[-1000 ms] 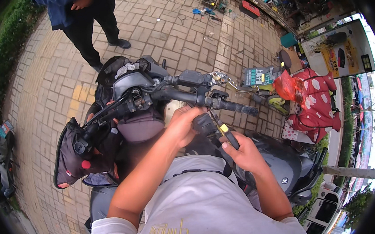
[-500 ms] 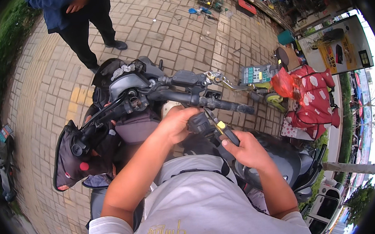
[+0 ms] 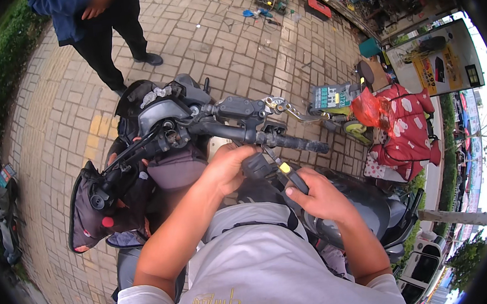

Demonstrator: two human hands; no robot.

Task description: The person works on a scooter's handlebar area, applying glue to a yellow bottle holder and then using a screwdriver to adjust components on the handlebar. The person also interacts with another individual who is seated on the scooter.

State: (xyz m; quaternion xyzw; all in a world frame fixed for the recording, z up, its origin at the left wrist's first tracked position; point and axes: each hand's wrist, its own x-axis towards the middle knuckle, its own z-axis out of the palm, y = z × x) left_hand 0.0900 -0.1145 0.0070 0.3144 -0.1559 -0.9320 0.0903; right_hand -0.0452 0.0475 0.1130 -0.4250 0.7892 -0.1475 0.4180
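My left hand [image 3: 230,167] is closed on a black handlebar switch housing [image 3: 257,166], held just below the bare black handlebar end [image 3: 295,141]. In my right hand [image 3: 319,194] is a screwdriver [image 3: 287,170] with a black and yellow handle. Its shaft slants up and left against or close beside the housing; the tip is hard to make out. Beyond the bar are a black brake reservoir [image 3: 241,107] and a gold-coloured lever [image 3: 293,110]. The scooter's grey front cover [image 3: 164,109] stands to the left of the bar.
A person [image 3: 109,36] in dark clothes stands on the brick paving at the far left. A red quilted cover [image 3: 403,123] hangs over another scooter at the right. Farther off lie a red toolbox [image 3: 318,9] and blue gloves [image 3: 255,13]. A dark padded cover [image 3: 115,206] hangs at the left handlebar.
The housing and screwdriver have shifted slightly down and left in view. My right hand has moved slightly left with the tool. Both grips stay the same.
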